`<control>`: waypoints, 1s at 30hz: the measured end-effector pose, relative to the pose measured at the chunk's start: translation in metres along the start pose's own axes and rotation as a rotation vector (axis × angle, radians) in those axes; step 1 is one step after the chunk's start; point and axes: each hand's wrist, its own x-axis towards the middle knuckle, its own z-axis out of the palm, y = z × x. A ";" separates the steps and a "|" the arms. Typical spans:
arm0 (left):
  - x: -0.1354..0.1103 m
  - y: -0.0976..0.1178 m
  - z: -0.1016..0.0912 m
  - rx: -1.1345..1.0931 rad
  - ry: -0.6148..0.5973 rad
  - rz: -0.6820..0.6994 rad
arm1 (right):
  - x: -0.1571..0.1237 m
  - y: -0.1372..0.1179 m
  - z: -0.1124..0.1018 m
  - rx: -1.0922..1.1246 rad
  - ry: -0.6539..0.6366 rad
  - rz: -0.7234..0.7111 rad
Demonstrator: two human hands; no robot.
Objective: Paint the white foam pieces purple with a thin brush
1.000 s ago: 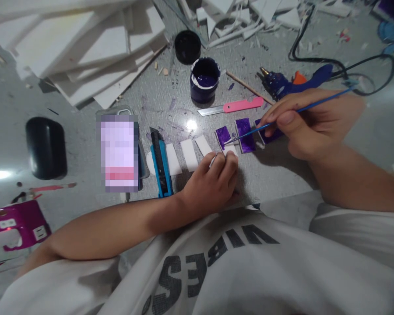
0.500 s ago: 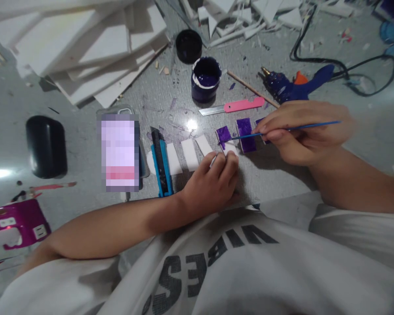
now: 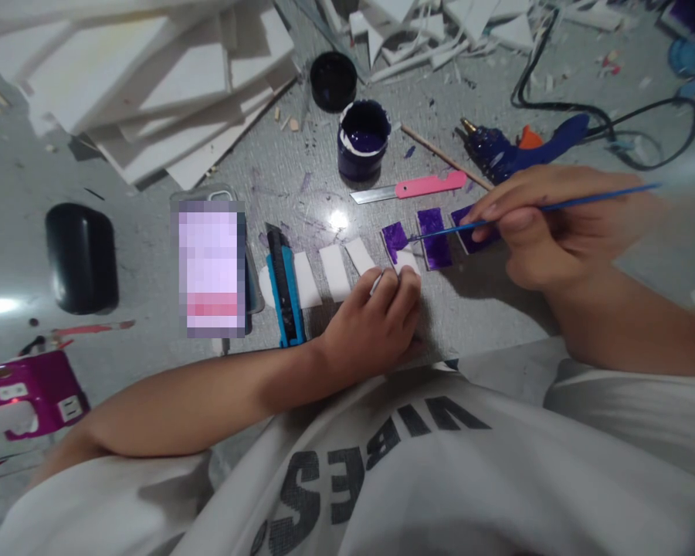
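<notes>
Between the fingers of my right hand [image 3: 561, 224] is a thin blue paintbrush [image 3: 455, 228], its tip at the right edge of a partly purple foam strip [image 3: 394, 238]. The strip's near end is white, and my left hand [image 3: 376, 313] holds it down there with closed fingertips. To its right lie a fully purple strip [image 3: 434, 241] and another purple strip [image 3: 465, 232], partly hidden by my right hand. White strips [image 3: 334, 274] lie left of my left hand. Beyond them stands an open jar of purple paint [image 3: 360, 158], its black lid [image 3: 333, 81] behind it.
A blue box cutter [image 3: 286, 297], a pink-handled knife [image 3: 432, 185], a wooden stick [image 3: 440, 154] and a blue glue gun [image 3: 515, 158] surround the work. Left are a phone [image 3: 211, 266] and a black mouse [image 3: 82, 259]. Foam sheets [image 3: 144, 85] are piled at far left.
My right hand has shifted right and slightly away from me, carrying the brush tip to the strip's right edge. Purple covers slightly more of that strip. My left hand stays put.
</notes>
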 end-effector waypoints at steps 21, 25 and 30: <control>-0.001 -0.001 0.001 0.006 0.019 0.004 | -0.002 0.002 0.000 -0.064 -0.071 -0.007; 0.000 -0.001 -0.001 0.002 -0.010 0.003 | -0.001 0.005 -0.001 -0.066 -0.150 -0.003; 0.001 -0.001 -0.001 0.015 0.022 0.004 | 0.001 0.003 -0.001 -0.158 -0.125 -0.078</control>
